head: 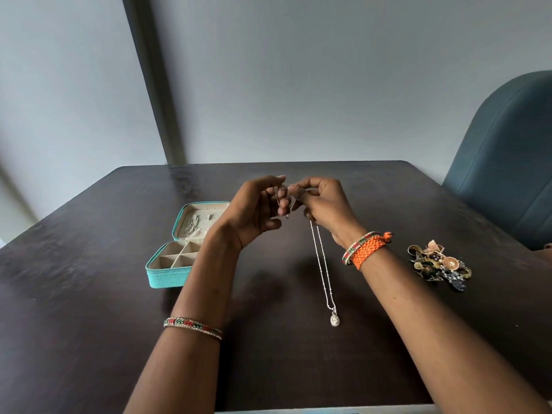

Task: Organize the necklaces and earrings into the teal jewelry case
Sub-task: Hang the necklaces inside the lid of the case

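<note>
One silver necklace (322, 264) hangs mid-frame, doubled chain dropping straight down, oval pendant (334, 320) at the bottom, just over the dark bench (89, 324). Top end is held between both hands above center: left hand (254, 210) fingers (270, 182) curled, pinching the chain end; right hand (324, 204) fingers curled, pinching the other end, the two nearly touching. Clasp detail too small to tell. Teal jewelry case (167, 277) sits open left of center, lid up with a chain already on the inner panel, divided compartments in the base. Earrings pile (439, 264) lies right of center, well apart from the case. Blue-grey chair (507, 159) at right edge.
</note>
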Demonstrator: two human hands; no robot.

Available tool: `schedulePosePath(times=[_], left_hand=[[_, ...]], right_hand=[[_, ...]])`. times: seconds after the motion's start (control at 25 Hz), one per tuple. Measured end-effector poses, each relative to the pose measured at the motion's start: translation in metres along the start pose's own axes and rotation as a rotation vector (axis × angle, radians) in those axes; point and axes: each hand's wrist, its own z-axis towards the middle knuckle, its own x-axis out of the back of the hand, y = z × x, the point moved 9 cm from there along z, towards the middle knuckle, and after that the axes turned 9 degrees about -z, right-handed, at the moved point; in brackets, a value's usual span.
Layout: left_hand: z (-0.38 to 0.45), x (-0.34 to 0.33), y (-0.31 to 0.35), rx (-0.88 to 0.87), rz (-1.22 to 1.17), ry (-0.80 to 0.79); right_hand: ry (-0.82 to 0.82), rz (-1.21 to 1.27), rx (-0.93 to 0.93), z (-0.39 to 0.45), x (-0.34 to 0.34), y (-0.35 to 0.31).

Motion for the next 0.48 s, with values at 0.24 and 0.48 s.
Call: schedulePosePath(times=[0.24,0.48], left_hand=[[0.002,0.005,0.018,-0.142,-0.219,-0.013],[-0.001,0.003,0.016,-0.113,-0.432,-0.015]], right_hand=[[-0.091,0.304,-0.099,0.0,-0.006,0.001],[-0.26,0.79,-0.193,-0.01,-0.027,-0.012]])
